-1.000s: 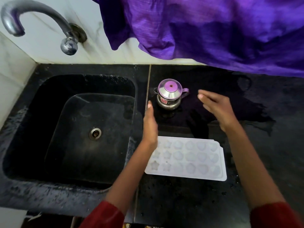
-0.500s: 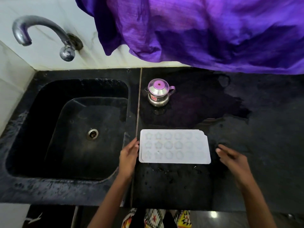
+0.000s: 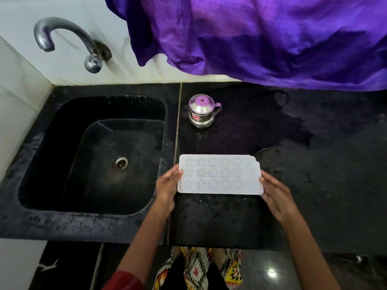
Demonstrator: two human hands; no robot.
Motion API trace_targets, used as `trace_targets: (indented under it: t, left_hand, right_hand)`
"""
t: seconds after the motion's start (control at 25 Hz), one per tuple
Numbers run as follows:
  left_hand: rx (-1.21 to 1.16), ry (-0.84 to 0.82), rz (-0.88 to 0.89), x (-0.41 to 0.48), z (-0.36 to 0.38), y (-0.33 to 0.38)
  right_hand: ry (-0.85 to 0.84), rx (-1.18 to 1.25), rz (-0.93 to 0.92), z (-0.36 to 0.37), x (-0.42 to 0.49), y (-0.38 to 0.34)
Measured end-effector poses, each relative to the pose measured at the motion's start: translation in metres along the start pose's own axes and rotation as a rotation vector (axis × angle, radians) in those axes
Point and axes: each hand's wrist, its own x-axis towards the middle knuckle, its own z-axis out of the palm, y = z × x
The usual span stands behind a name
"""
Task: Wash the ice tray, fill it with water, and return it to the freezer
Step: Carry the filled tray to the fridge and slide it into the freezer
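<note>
The white ice tray (image 3: 219, 174), with star and round moulds, lies flat on the wet black counter (image 3: 209, 218) just right of the sink (image 3: 94, 155). My left hand (image 3: 167, 189) takes its left short end, thumb on the rim. My right hand (image 3: 274, 195) takes its right short end, and its fingers seem to slip under the tray's corner. Whether the tray is lifted off the counter cannot be told. The curved metal tap (image 3: 69, 40) sticks out of the wall over the sink's back left, with no water running.
A small steel pot with a purple lid (image 3: 202, 111) stands on the counter behind the tray. A purple cloth (image 3: 261, 38) hangs over the wall above the counter. A puddle (image 3: 282, 126) spreads across the counter right of the pot. The counter's front edge is near my body.
Both hands came back from near the steel pot and closed in on the tray's two short ends; half a second ago the right hand was still apart from the tray.
</note>
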Motion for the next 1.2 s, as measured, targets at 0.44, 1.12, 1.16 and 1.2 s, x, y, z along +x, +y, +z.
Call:
trace_targets:
  t: [0.44, 1.12, 1.16, 1.2]
  left_hand:
    - [-0.158, -0.031, -0.126, 0.009, -0.003, 0.005]
    - [-0.252, -0.060, -0.114, -0.026, -0.009, 0.046]
    - [-0.258, -0.056, -0.113, -0.030, -0.012, 0.047]
    - [-0.263, -0.054, -0.107, -0.034, -0.015, 0.047]
  right_hand:
    - [0.030, 0.001, 0.021, 0.003, 0.003, -0.005]
    - [-0.114, -0.004, 0.029, 0.013, -0.014, -0.057]
    - [-0.116, -0.010, 0.032, 0.014, -0.016, -0.059]
    - [-0.115, -0.016, 0.036, 0.016, -0.019, -0.061]
